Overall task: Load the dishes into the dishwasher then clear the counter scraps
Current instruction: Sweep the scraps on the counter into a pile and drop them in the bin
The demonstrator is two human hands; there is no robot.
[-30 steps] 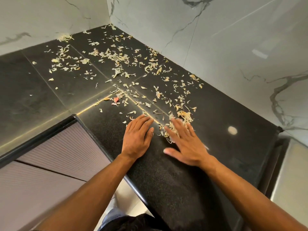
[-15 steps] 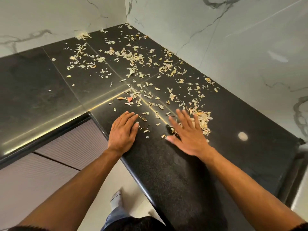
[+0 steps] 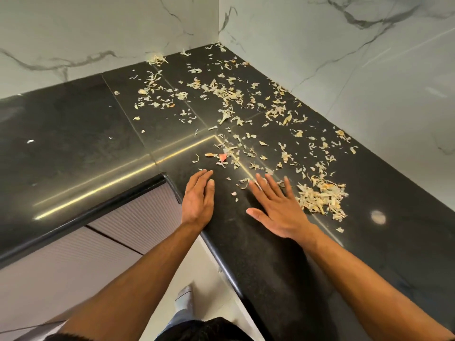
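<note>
Head cam: both hands flat on counter, scraps spread to the corner

L hand (image 3: 198, 196) lies palm down at the counter (image 3: 73, 134) inner edge, fingers straight and together, holding nothing. R hand (image 3: 277, 205) is flat w/ fingers spread, thumb out, holding nothing. Heaped scrap pile (image 3: 321, 196) sits just beside R hand's fingers. Loose scraps (image 3: 221, 94) are scattered from the hands back to the marble wall (image 3: 344, 57) corner. One pink bit (image 3: 223, 156) lies near L fingertips. No readable text or brands.
</note>
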